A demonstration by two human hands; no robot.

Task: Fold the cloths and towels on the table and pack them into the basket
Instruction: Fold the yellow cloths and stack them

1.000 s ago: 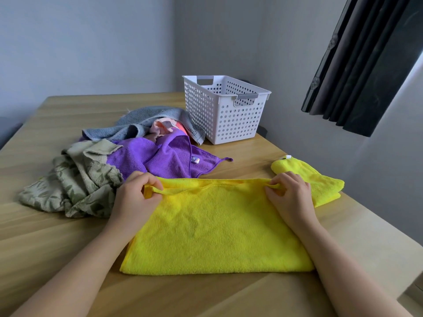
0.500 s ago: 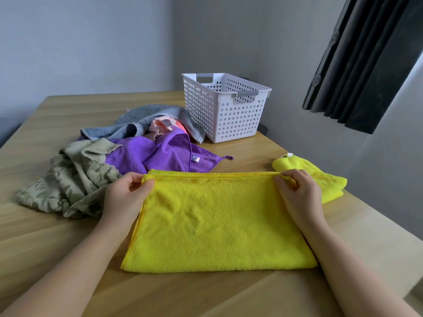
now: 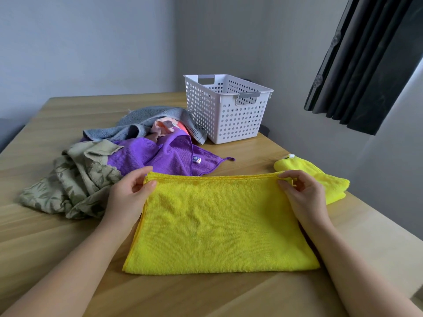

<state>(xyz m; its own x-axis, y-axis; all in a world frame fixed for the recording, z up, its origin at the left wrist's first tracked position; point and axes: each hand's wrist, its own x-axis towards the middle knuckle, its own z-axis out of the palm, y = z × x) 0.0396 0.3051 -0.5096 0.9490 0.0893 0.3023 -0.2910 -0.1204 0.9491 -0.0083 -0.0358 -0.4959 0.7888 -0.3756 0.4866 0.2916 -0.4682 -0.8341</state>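
A light wooden tabletop point(image 3: 377, 248) stands in a corner of plain grey walls point(image 3: 240, 35). Dark curtains point(image 3: 366, 65) hang at the right, edged with daylight.

We see a bright yellow microfibre cloth point(image 3: 219, 223) lying flat on the pale wooden counter point(image 3: 57, 248), the left hand point(image 3: 129, 197) and right hand point(image 3: 302, 196) each pinching a far corner. Beyond lie a heap of unfolded cloths point(image 3: 75, 179), a smaller folded yellow cloth point(image 3: 327, 183) and a white perforated plastic basket point(image 3: 229, 115).
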